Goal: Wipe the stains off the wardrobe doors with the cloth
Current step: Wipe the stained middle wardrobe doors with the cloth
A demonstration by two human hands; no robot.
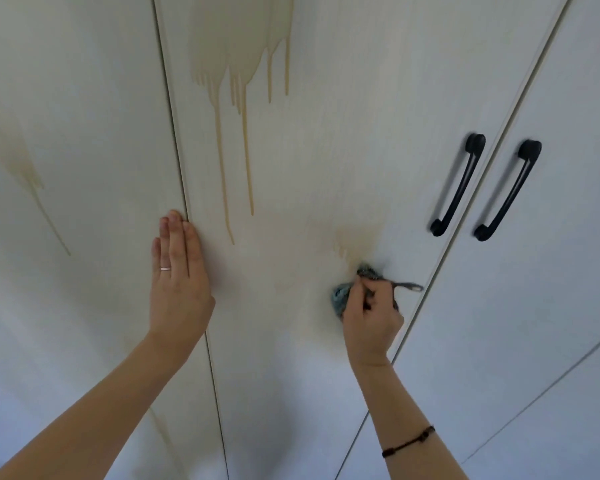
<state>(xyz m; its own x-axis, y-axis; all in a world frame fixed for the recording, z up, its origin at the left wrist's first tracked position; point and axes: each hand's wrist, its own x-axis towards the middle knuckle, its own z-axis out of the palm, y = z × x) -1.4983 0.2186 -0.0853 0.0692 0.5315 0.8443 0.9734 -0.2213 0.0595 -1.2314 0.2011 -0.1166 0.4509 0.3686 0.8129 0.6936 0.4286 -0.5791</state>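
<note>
a right hand (369,315) grips a bunched blue cloth (342,297) against a white wardrobe door (309,150) streaked with brown drips (245,140); the left hand (179,282) presses flat, fingers straight, at the door's left edge.

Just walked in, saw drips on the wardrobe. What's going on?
A person is wiping the wardrobe doors. The right hand grips a blue-grey cloth against a smear on the middle door, while the left hand rests flat at the door seam. Brown drips above and a streak on the left door are not yet wiped.

Left hand (179,271) flat, fingers straight together; right hand (369,315) curled round the cloth (340,297), both arms outstretched
</note>
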